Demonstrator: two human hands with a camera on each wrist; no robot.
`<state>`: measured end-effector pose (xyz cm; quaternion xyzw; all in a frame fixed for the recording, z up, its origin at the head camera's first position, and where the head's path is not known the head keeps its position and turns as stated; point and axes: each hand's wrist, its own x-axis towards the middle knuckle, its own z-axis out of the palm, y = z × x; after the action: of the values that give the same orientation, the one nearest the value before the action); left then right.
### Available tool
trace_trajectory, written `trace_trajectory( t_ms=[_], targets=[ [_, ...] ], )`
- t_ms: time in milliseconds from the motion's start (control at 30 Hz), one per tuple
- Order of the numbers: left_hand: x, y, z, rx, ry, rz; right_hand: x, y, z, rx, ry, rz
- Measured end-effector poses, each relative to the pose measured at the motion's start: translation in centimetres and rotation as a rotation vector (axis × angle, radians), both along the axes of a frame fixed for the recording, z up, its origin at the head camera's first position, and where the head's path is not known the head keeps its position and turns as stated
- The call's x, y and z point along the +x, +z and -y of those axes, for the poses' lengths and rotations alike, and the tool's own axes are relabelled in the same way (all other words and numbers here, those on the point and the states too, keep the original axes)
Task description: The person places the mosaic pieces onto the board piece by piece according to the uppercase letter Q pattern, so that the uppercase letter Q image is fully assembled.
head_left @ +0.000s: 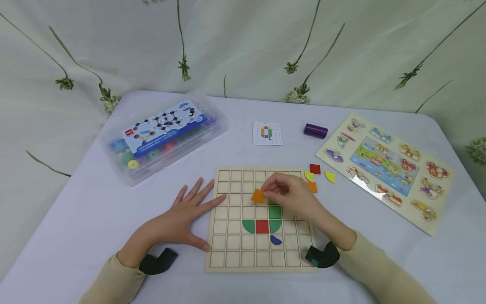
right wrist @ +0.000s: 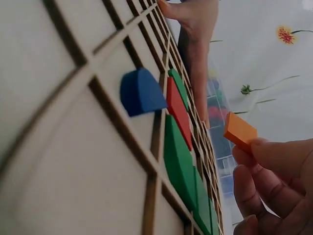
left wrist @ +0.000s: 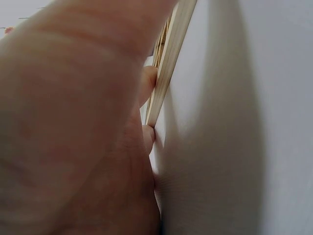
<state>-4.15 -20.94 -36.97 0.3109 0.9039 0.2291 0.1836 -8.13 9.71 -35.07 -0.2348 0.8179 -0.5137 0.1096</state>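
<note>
Orange square tile [head_left: 258, 196], probably wooden, is pinched by one corner in the fingers of your right hand [head_left: 294, 195], above the pale wooden grid board [head_left: 234, 258], towards twelve o'clock from the red square tile [head_left: 262, 226]. Likely it's light, stiff and smooth; grip opposite edges. Your left hand [head_left: 186, 217] lies, fingers spread, at the board's nine o'clock edge. Your right hand hides cells towards three o'clock.

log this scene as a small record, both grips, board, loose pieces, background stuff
right grip: pinches an orange square above the grid board
left grip: spread against the board's left edge
on board: green pieces, a red square, a blue piece
by board's right edge: red piece, orange piece, yellow pieces
farther off: pattern card, purple cylinder, model kit box, puzzle board
</note>
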Motion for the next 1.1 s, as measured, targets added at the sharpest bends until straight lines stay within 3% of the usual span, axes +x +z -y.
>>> trace_trajectory(
  t_ms=[133, 333, 667, 967, 1100],
  targets=[
    [0.0, 0.1, 0.1, 0.007, 0.002, -0.002, 0.0, -0.7, 1.8, 0.114, 0.098, -0.048],
    [0.1, 0.0, 0.0, 0.006, 0.005, -0.003, 0.1, -1.0, 2.3, 0.153, 0.162, -0.091],
    [0.0, 0.0, 0.0, -0.001, 0.006, -0.006, 0.4, -0.7, 2.5, 0.201, 0.188, -0.081],
    [-0.1, -0.1, -0.1, 0.007, 0.0, -0.022, 0.7, -0.7, 2.9, 0.351, 0.147, -0.26],
    [0.0, -0.2, 0.0, -0.01, 0.007, -0.015, 0.7, -0.4, 2.5, 0.347, 0.142, -0.268]
  ],
)
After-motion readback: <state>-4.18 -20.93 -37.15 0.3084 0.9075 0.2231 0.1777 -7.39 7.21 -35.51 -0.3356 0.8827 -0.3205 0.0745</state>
